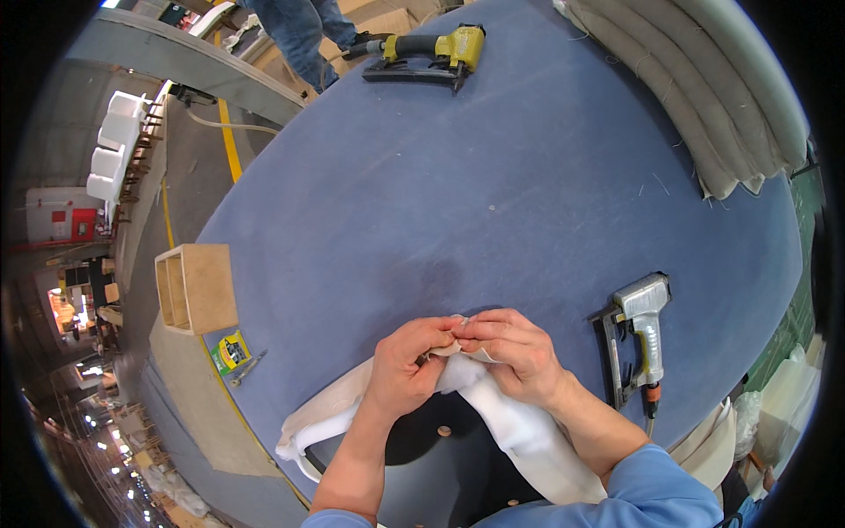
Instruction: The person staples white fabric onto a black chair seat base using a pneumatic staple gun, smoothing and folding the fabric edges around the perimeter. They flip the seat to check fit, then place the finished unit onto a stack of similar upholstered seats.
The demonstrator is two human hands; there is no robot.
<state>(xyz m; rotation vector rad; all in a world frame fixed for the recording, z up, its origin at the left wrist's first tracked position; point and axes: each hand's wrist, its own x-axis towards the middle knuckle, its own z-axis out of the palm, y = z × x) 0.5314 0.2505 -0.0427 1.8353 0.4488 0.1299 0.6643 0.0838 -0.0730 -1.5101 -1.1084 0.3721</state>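
Close to my body, a black curved panel [422,473] lies on the blue table, with white padding [519,431] and cream fabric [339,394] wrapped along its border. Small round tan spots show on the black face. At the panel's far edge, my left hand [409,365] pinches the fabric between thumb and fingers. My right hand [515,352] grips the same gathered edge right beside it, the fingertips of both hands nearly touching. To the right of my right forearm lies a silver staple gun [645,321], its hose fitting toward me.
A yellow and black staple gun [431,53] rests at the table's far edge. Grey-beige padded fabric pieces [695,79] are stacked at the far right. On the left are a wooden box [207,288], a small yellow-green box [231,352] and a metal tool [248,370]. Someone's jeans-clad legs [299,35] show beyond.
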